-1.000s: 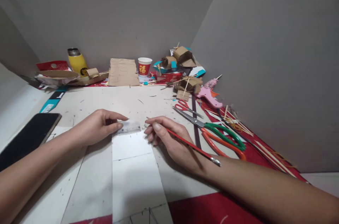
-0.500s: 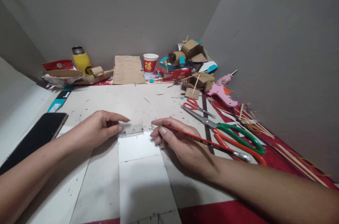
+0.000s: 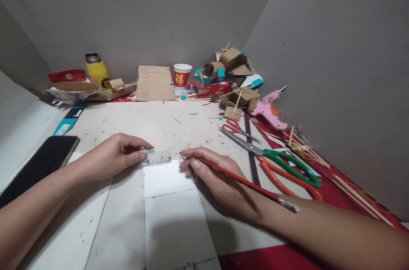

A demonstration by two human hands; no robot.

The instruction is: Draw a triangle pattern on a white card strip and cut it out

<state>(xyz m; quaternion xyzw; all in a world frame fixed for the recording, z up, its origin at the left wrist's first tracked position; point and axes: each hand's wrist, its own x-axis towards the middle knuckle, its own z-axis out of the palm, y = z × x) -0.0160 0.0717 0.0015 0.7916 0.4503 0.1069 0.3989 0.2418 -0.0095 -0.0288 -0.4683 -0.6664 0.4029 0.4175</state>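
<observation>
My left hand [image 3: 123, 155] pinches the left end of a short clear ruler [image 3: 159, 156] between thumb and fingers. The ruler lies across the top edge of a white paper strip [image 3: 171, 214], which has dark pencil lines across it. My right hand [image 3: 214, 172] is closed around a red and black pencil [image 3: 243, 180] with a metal ferrule at its back end. The pencil's tip is hidden by my fingers, near the strip's upper right corner, just right of the ruler's end.
Large green-and-orange-handled scissors [image 3: 271, 159] and small red scissors [image 3: 238, 127] lie to the right. Beyond them sits a pink glue gun [image 3: 270, 110]. A phone [image 3: 38, 168] is at left. Along the back stand a yellow bottle [image 3: 97, 73], cardboard [image 3: 155, 83] and a paper cup [image 3: 182, 76].
My left hand and the ruler have shifted slightly left. The pencil's back end has dipped a little, and my right hand has moved slightly down and left.
</observation>
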